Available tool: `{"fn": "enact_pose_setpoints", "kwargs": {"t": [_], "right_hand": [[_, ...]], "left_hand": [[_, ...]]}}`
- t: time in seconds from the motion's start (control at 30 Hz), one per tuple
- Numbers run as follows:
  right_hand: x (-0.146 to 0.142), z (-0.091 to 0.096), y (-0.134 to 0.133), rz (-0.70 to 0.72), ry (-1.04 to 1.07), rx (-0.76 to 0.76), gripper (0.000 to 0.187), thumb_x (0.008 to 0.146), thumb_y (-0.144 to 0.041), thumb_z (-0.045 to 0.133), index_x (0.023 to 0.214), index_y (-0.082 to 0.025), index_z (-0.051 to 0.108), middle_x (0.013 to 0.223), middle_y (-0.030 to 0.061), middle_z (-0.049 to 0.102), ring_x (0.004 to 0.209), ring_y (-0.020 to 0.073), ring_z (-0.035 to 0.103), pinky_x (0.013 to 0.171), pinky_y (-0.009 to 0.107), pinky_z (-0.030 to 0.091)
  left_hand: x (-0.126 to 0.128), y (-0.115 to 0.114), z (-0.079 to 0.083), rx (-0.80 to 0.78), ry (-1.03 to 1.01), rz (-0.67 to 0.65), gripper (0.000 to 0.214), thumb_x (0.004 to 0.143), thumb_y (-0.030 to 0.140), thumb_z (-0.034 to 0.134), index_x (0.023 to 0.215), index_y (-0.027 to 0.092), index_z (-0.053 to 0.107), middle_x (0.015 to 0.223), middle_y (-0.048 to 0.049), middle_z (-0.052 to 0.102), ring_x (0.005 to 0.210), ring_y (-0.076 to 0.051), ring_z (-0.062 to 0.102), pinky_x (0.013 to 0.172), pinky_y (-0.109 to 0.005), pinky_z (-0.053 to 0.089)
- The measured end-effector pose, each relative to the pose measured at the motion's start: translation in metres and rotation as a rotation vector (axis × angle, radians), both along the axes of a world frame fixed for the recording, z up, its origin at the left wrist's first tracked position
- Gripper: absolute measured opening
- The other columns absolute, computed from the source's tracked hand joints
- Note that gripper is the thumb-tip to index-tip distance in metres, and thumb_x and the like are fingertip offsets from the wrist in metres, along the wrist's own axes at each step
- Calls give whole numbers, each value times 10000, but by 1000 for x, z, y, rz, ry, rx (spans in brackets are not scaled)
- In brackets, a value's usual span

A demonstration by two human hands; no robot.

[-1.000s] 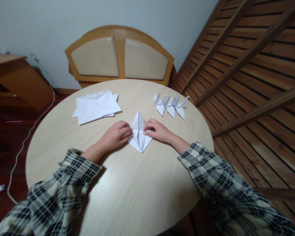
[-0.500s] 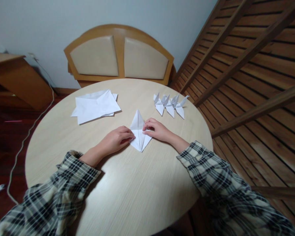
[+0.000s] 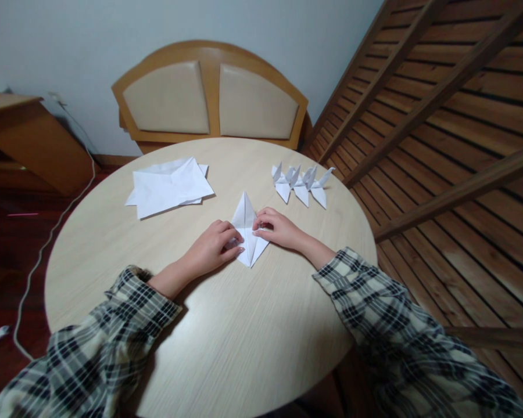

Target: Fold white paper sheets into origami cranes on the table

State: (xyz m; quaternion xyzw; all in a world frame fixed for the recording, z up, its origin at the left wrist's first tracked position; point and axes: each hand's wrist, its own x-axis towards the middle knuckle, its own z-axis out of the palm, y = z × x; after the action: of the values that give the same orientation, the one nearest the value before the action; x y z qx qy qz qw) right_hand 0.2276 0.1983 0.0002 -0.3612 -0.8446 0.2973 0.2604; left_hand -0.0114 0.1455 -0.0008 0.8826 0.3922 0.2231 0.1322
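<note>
A white, half-folded, kite-shaped paper [image 3: 246, 223] lies flat on the round pale wooden table [image 3: 226, 337], pointing away from me. My left hand [image 3: 213, 249] rests on its left flap with fingers curled, fingertips pressing the paper near the centre crease. Curled fingers of my right hand [image 3: 276, 229] pinch the paper's right edge. Both arms wear plaid sleeves.
A loose stack of white paper sheets [image 3: 169, 186] lies at the back left of the table. Several finished paper cranes [image 3: 300, 184] stand at the back right. A padded wooden chair [image 3: 209, 98] faces me behind the table. Slatted wood [image 3: 440, 116] runs along the right.
My left hand has slid rightward over the left flap toward the centre crease. The right hand has stayed at the paper's right edge.
</note>
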Motion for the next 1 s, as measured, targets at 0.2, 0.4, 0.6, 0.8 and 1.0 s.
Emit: {"fn": "enact_pose_setpoints", "kwargs": {"t": [0.2,0.4,0.6,0.8,1.0], "right_hand": [[-1,2,-2,12,-78,53,127,823,-258,736,919,-214,664,1019,49,590,977,200,557,902,348,454],[-2,6,-6,14,-187,96,240,791,-345,776,949,-230,637,1061,47,577,1064,229,531,948,374,412],[-3,11,-14,10,-285,122,395,749,-480,793,1014,-250,611,1115,58,554,1110,270,496,964,411,384],[-6,17,-20,9,-331,138,495,704,-551,805,1039,-251,598,1117,67,558,1103,292,479,962,428,374],[-6,17,-22,14,-351,143,524,708,-575,789,1072,-253,593,1146,77,558,1109,303,472,962,440,368]], "left_hand": [[1,-2,2,-19,19,14,255,902,410,630,1027,188,637,989,-86,579,936,-252,514,843,-401,451],[1,-4,3,-40,19,17,309,849,441,688,1027,198,617,1000,-79,571,951,-260,508,843,-400,447],[0,-4,3,-35,26,1,373,820,480,709,1038,193,613,1025,-86,571,958,-268,504,838,-400,438],[6,-6,6,-17,5,19,387,891,548,601,1002,177,614,984,-90,582,917,-261,508,813,-398,428],[7,-6,4,-9,16,42,357,903,536,596,998,193,612,983,-83,579,920,-256,503,816,-393,435]]}}
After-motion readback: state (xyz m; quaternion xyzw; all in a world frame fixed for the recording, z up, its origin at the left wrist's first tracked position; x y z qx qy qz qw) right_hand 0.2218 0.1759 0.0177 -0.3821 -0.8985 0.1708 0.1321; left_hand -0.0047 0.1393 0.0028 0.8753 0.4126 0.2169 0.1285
